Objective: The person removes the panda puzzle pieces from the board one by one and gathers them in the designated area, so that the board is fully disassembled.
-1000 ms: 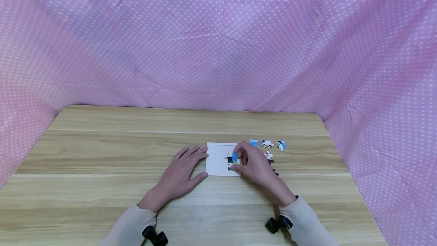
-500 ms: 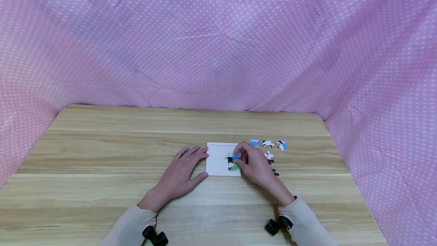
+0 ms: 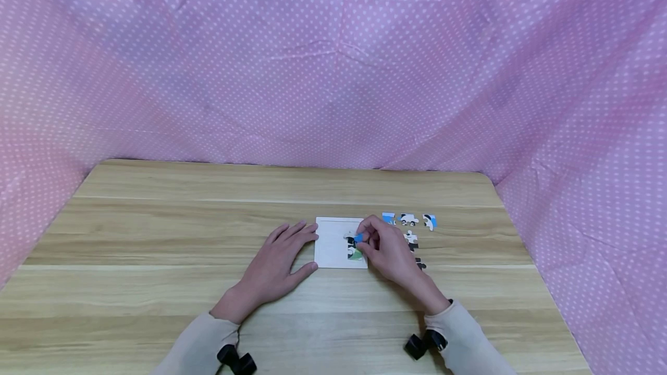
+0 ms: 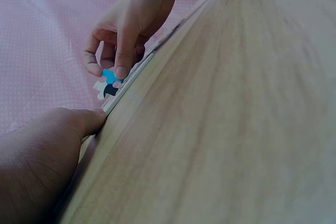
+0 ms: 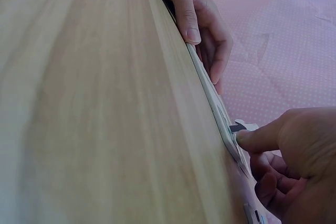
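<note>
A white puzzle board lies on the table. My left hand rests on the wood with its fingers extended, the fingertips and thumb tip at the board's left edge. Between thumb and index finger, my right hand pinches a blue, black and white jigsaw piece over the board's right half. That piece looks tilted in the left wrist view, and the fingers cover part of it. Just below it, a piece with green and black-and-white print sits in the board's lower right corner.
Several loose jigsaw pieces lie right of the board, among them a blue one, a black-and-white one and a blue-edged one. Another piece lies beside the right hand. A pink dotted cloth hangs behind the wooden table.
The right thumb has moved up toward the index finger, and the pinched piece has tipped, uncovering more of the green piece below. My left hand has stayed still.
</note>
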`<state>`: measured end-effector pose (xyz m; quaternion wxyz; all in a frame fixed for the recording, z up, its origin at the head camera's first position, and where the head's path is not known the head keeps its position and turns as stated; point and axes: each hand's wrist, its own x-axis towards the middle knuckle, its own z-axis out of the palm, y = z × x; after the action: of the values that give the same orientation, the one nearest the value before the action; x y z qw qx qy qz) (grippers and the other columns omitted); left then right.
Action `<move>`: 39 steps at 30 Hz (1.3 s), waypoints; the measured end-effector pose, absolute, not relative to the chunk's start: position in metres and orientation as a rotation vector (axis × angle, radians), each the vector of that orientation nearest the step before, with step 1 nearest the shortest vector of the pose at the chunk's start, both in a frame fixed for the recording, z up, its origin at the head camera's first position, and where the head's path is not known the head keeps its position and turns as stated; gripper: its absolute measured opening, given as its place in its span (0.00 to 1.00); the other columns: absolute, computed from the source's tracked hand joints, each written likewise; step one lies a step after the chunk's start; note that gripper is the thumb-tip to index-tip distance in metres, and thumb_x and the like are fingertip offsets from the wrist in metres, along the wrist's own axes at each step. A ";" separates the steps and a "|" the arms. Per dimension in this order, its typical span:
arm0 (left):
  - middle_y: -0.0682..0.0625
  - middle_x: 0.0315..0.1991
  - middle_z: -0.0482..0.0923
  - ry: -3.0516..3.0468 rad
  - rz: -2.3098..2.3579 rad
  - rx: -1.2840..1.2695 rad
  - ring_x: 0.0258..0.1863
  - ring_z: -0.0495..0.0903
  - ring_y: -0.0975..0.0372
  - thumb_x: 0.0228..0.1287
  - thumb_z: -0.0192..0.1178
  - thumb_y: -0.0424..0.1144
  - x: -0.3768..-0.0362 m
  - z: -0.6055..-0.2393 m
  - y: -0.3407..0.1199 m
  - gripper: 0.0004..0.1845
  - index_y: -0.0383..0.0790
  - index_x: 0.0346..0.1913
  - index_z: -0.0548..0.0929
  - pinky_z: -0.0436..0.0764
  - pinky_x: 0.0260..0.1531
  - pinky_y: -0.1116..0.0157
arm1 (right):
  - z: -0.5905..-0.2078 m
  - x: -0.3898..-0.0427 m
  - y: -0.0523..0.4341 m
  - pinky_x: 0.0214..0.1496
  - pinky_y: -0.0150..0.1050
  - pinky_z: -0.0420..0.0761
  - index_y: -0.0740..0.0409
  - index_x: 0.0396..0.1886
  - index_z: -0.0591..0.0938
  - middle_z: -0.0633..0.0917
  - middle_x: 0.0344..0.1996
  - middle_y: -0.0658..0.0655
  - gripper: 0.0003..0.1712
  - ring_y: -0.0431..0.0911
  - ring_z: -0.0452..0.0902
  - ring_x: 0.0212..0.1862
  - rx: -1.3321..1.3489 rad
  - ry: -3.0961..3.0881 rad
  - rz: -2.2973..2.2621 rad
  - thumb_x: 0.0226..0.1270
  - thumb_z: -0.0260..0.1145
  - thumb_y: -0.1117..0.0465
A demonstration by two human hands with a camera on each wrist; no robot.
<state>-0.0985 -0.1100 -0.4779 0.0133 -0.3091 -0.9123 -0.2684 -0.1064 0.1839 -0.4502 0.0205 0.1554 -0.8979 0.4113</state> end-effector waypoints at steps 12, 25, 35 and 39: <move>0.51 0.84 0.69 -2.841 -0.825 -0.961 0.86 0.63 0.51 0.79 0.65 0.57 -0.099 -0.478 -0.110 0.32 0.42 0.76 0.79 0.54 0.87 0.45 | -0.449 -0.107 0.183 0.34 0.28 0.82 0.61 0.48 0.89 0.87 0.35 0.51 0.16 0.39 0.79 0.32 0.390 -2.772 1.310 0.63 0.82 0.74; 0.50 0.84 0.70 -2.832 -0.835 -0.963 0.86 0.63 0.51 0.79 0.66 0.56 -0.098 -0.476 -0.110 0.32 0.41 0.75 0.80 0.55 0.87 0.45 | -0.449 -0.107 0.184 0.32 0.30 0.80 0.61 0.50 0.92 0.87 0.33 0.49 0.16 0.37 0.78 0.31 0.450 -2.768 1.169 0.63 0.83 0.72; 0.50 0.84 0.69 -2.843 -0.826 -0.963 0.86 0.63 0.51 0.79 0.65 0.56 -0.098 -0.477 -0.110 0.32 0.42 0.76 0.80 0.55 0.87 0.44 | -0.446 -0.106 0.192 0.34 0.32 0.80 0.59 0.51 0.93 0.86 0.39 0.50 0.18 0.39 0.78 0.33 0.442 -2.731 1.141 0.61 0.86 0.69; 0.50 0.84 0.69 -2.850 -0.820 -0.962 0.86 0.63 0.51 0.79 0.65 0.56 -0.098 -0.477 -0.109 0.32 0.42 0.76 0.79 0.54 0.88 0.45 | -0.444 -0.106 0.197 0.36 0.32 0.82 0.59 0.52 0.93 0.86 0.40 0.51 0.19 0.39 0.79 0.35 0.441 -2.717 1.178 0.62 0.85 0.69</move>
<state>-0.0982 -0.1094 -0.4766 0.0121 -0.3086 -0.9141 -0.2629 -0.1059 0.1971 -0.4438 0.0736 0.1469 -0.9051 0.3922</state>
